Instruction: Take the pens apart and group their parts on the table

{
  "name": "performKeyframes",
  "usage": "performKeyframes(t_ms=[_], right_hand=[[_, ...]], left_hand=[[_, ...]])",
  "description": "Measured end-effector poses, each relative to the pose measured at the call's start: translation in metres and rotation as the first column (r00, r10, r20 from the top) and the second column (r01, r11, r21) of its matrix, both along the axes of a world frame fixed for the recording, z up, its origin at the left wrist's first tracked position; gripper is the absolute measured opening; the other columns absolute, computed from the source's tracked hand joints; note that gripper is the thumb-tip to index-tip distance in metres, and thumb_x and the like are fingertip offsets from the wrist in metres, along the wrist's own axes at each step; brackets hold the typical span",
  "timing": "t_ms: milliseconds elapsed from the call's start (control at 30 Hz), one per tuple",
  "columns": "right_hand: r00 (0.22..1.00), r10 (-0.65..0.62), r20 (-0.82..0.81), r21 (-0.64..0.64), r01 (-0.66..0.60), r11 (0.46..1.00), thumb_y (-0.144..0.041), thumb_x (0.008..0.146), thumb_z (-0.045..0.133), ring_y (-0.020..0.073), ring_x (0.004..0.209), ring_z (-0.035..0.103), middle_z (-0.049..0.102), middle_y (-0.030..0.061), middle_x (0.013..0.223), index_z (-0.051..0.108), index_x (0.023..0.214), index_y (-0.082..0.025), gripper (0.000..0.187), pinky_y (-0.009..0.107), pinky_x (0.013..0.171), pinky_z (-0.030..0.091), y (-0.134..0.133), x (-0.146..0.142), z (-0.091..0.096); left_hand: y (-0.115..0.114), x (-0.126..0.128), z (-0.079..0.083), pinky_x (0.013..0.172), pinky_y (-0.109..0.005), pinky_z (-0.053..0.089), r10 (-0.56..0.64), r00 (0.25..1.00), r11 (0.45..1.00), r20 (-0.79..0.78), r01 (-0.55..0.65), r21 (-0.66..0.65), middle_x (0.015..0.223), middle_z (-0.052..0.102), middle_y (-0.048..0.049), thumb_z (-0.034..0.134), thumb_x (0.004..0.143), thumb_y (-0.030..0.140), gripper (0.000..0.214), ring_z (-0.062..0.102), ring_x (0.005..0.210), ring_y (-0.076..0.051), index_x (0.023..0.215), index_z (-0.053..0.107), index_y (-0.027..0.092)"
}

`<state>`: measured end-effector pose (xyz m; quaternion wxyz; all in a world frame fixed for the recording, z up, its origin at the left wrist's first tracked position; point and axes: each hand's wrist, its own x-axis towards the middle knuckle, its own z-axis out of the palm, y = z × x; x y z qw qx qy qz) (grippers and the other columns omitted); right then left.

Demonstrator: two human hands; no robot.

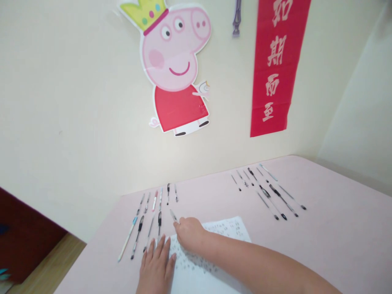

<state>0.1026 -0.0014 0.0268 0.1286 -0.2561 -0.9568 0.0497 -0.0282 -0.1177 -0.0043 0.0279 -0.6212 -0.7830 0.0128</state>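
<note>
My left hand lies flat, fingers spread, over the left edge of a white sheet of paper covered with small dark handwritten marks. Its fingertips reach the lower ends of several pens. My right hand is across the upper part of the sheet, its fingers closed round the near end of a slim pen that points away from me at the table's left side. Just left of it lies a pen with a black grip. The right forearm hides part of the paper.
Two rows of pens stretch along the left of the pink table, among them a light blue-capped pen and a pink one. At the back right lie more pens, some with separate caps. The wall rises behind the table.
</note>
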Motion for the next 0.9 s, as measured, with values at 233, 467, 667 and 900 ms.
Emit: performKeyframes(t_ms=[233,467,667,900], right_hand=[[0.998,0.041,0.054,0.023,-0.043,0.999,-0.018,0.07,0.063,0.0209,0.076,0.061,0.064,0.0113,0.086,0.06,0.073,-0.013,0.007,0.028,0.055,0.052,-0.011,-0.047,-0.02],[0.999,0.008,0.053,0.001,-0.008,1.0,-0.013,0.071,0.061,0.0212,0.075,0.063,0.065,0.0103,0.085,0.061,0.074,-0.014,0.004,0.03,0.054,0.054,-0.017,-0.063,-0.028],[0.998,0.024,0.06,-0.046,-0.022,0.999,-0.013,0.074,0.058,0.0209,0.078,0.064,0.066,0.0083,0.084,0.063,0.077,-0.014,0.006,0.031,0.058,0.054,-0.019,-0.067,-0.014],[0.999,0.037,0.019,-0.066,-0.036,0.997,-0.021,0.074,0.058,0.0219,0.077,0.063,0.066,0.0075,0.087,0.063,0.08,-0.016,0.009,0.032,0.059,0.052,-0.016,-0.058,-0.009]], left_hand=[[-0.002,-0.015,-0.009,0.109,-0.046,0.027,-0.023,0.999,0.999,0.043,0.021,0.028,0.141,0.038,-0.0094,0.035,0.086,0.041,0.056,0.028,0.132,-0.03,0.131,0.046,0.01],[-0.004,-0.028,-0.012,0.108,-0.045,0.031,-0.02,0.994,0.998,0.105,0.014,0.061,0.139,0.04,-0.0142,0.034,0.086,0.038,0.056,0.036,0.129,-0.027,0.129,0.046,0.005],[-0.003,-0.034,-0.018,0.106,-0.047,0.033,-0.053,0.99,0.988,0.133,0.033,0.15,0.137,0.044,-0.0159,0.035,0.085,0.035,0.053,0.039,0.127,-0.028,0.127,0.048,0.004],[-0.003,-0.037,-0.021,0.105,-0.048,0.034,-0.061,0.993,0.984,0.098,0.044,0.174,0.137,0.043,-0.0175,0.036,0.085,0.034,0.054,0.037,0.128,-0.03,0.127,0.047,0.003]])
